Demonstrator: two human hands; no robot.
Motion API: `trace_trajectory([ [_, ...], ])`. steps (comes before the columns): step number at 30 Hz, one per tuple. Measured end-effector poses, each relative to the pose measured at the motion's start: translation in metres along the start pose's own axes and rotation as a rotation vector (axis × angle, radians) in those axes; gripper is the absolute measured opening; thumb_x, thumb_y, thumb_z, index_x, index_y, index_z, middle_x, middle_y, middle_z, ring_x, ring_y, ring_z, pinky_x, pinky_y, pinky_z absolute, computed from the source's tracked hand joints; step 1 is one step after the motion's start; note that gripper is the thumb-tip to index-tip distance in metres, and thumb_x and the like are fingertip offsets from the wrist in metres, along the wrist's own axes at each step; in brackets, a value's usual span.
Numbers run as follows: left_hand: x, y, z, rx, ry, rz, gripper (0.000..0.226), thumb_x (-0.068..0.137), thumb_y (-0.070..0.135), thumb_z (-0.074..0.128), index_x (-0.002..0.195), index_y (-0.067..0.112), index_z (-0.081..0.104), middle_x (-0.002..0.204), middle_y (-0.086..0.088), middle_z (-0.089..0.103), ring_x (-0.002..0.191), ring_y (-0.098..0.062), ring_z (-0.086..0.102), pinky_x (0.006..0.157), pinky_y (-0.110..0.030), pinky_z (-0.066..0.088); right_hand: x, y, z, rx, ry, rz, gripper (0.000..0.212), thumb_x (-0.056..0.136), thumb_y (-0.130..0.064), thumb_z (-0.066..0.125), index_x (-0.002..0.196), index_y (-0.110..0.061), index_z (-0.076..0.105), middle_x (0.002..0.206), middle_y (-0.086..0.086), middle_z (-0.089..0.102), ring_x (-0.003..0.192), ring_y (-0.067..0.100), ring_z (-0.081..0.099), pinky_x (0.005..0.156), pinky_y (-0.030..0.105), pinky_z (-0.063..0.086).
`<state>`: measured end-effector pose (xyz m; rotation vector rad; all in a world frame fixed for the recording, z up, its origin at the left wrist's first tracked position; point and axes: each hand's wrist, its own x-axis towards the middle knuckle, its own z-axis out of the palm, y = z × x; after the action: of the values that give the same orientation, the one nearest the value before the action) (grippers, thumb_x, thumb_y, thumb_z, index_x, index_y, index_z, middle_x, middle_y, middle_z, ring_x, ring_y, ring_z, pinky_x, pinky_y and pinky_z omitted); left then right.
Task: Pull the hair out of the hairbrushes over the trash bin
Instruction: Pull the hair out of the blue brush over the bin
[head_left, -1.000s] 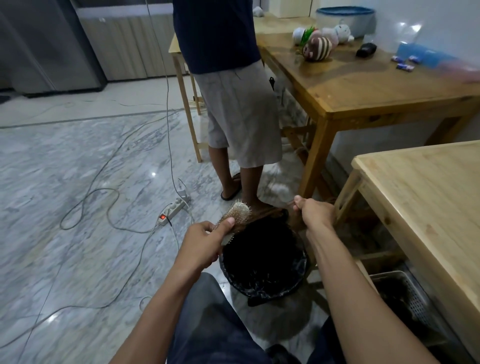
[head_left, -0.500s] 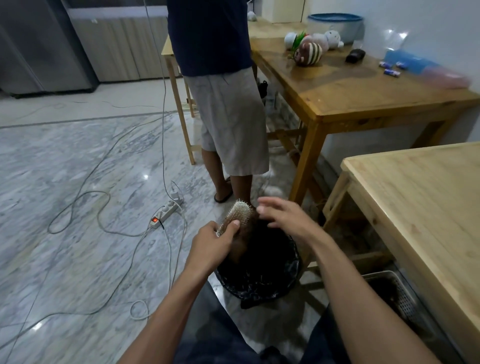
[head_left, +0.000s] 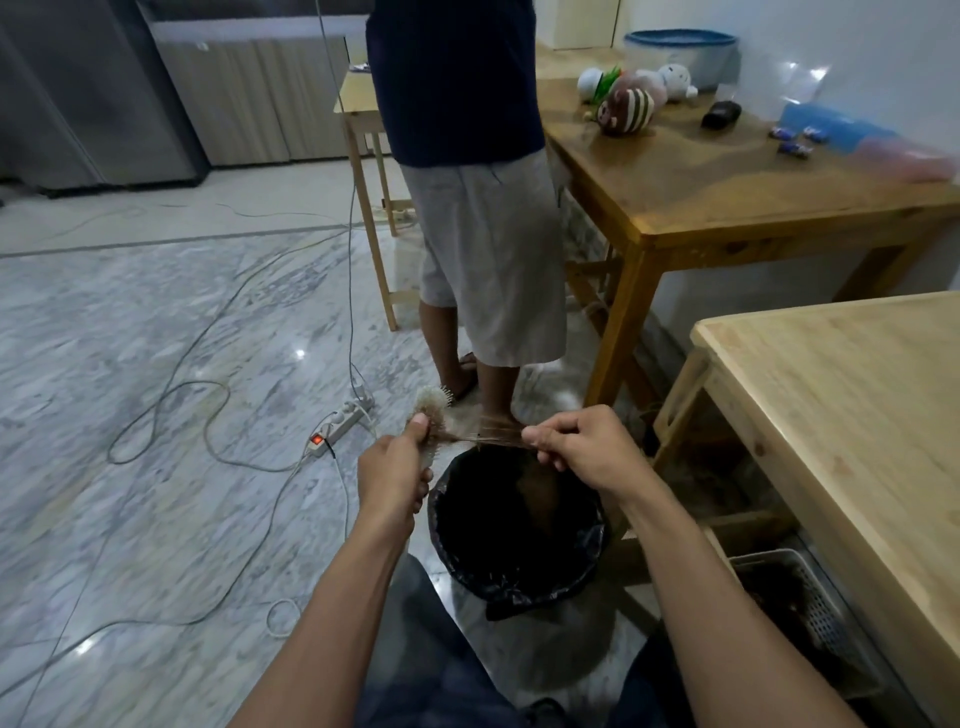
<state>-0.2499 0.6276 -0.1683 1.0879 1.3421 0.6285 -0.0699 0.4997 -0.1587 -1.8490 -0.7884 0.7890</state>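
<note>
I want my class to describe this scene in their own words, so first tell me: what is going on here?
A seated person is cleaning a hairbrush over a trash bin lined with a black bag. The left hand grips the brush by its handle, bristle head up. The right hand pinches a strand of hair stretched from the bristles, above the bin's far rim. A brown clump of hair already lies in the bin. Another person stands just beyond, beside a wooden table.

Trash bin (head_left: 519, 582) liner black; hairbrush (head_left: 432, 402) bristles whitish; hair (head_left: 493, 439) brown; floor (head_left: 156, 338) grey-veined marble.
</note>
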Motion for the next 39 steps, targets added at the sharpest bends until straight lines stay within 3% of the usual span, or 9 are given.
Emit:
trace_trajectory([
  [4,0.001,-0.008,0.003,0.064,-0.031,0.113,0.045,0.093,0.053,0.061,0.099,0.008,0.063,0.074,-0.013,0.063,0.054,-0.021,0.053,0.052,-0.032,0.039,0.003,0.009,-0.013,-0.057,0.031,0.001,0.015,0.091,-0.037,0.077,0.092,-0.023,0.082,0.083,-0.007,0.079,0.079,0.006,0.067,0.08,0.028,0.052],
  [8,-0.009,-0.017,0.012,0.112,-0.107,0.162,0.05,0.095,0.057,0.057,0.106,0.008,0.059,0.077,-0.012,0.065,0.057,-0.02,0.055,0.058,-0.033,0.042,-0.001,0.003,-0.004,-0.119,-0.089,0.004,0.054,0.087,-0.06,0.072,0.131,-0.03,0.069,0.126,-0.012,0.067,0.118,0.004,0.06,0.103,0.028,0.047],
  [14,-0.024,-0.019,0.026,0.127,-0.152,0.193,0.049,0.095,0.055,0.06,0.097,0.007,0.061,0.071,-0.011,0.065,0.056,-0.021,0.056,0.054,-0.031,0.041,-0.005,-0.008,0.02,-0.004,-0.161,-0.023,0.026,0.086,-0.033,0.082,0.101,-0.011,0.082,0.092,0.0,0.081,0.072,-0.009,0.068,0.071,0.011,0.051],
  [18,-0.017,-0.012,0.024,0.009,-0.151,0.066,0.041,0.096,0.05,0.062,0.094,0.008,0.059,0.067,-0.014,0.062,0.049,-0.021,0.05,0.045,-0.027,0.035,-0.004,-0.003,0.02,-0.109,-0.085,-0.04,0.011,0.085,-0.033,0.083,0.081,-0.023,0.082,0.077,-0.006,0.079,0.078,0.003,0.071,0.083,0.026,0.054],
  [25,-0.009,-0.006,0.026,-0.083,-0.062,-0.059,0.034,0.096,0.047,0.063,0.088,0.014,0.06,0.06,-0.012,0.058,0.044,-0.019,0.046,0.044,-0.025,0.033,-0.013,-0.002,-0.002,-0.213,-0.056,-0.036,0.014,0.084,-0.033,0.083,0.079,-0.021,0.082,0.077,-0.004,0.08,0.085,0.008,0.073,0.077,0.02,0.05],
  [30,-0.009,-0.015,0.024,0.093,-0.042,0.187,0.051,0.092,0.062,0.055,0.084,0.012,0.059,0.066,-0.01,0.064,0.057,-0.024,0.055,0.059,-0.038,0.041,-0.009,0.009,-0.013,-0.284,-0.11,0.022,0.012,0.09,-0.034,0.076,0.1,-0.03,0.081,0.108,-0.005,0.078,0.095,0.01,0.068,0.073,0.02,0.047],
  [34,-0.018,-0.013,0.027,0.247,-0.102,0.283,0.057,0.088,0.069,0.053,0.089,0.013,0.062,0.076,-0.009,0.07,0.066,-0.024,0.064,0.063,-0.04,0.046,-0.003,0.009,-0.009,-0.044,-0.142,0.054,0.053,0.094,-0.033,0.068,0.146,-0.032,0.057,0.146,-0.008,0.054,0.135,0.008,0.049,0.109,0.03,0.039],
  [36,-0.022,-0.009,0.029,0.306,-0.114,0.324,0.054,0.091,0.067,0.053,0.089,0.014,0.062,0.079,-0.009,0.072,0.072,-0.025,0.069,0.064,-0.039,0.049,-0.001,0.004,-0.003,0.018,-0.087,0.053,0.054,0.1,-0.048,0.059,0.151,-0.031,0.051,0.144,-0.01,0.055,0.128,0.007,0.054,0.106,0.03,0.042],
  [39,-0.026,-0.004,0.034,0.367,-0.129,0.377,0.054,0.092,0.063,0.054,0.089,0.01,0.063,0.079,-0.008,0.073,0.076,-0.025,0.07,0.066,-0.039,0.05,-0.002,-0.001,0.008,0.102,-0.196,0.102,0.051,0.1,-0.059,0.052,0.142,-0.032,0.057,0.132,-0.003,0.068,0.087,0.009,0.065,0.075,0.026,0.048],
])
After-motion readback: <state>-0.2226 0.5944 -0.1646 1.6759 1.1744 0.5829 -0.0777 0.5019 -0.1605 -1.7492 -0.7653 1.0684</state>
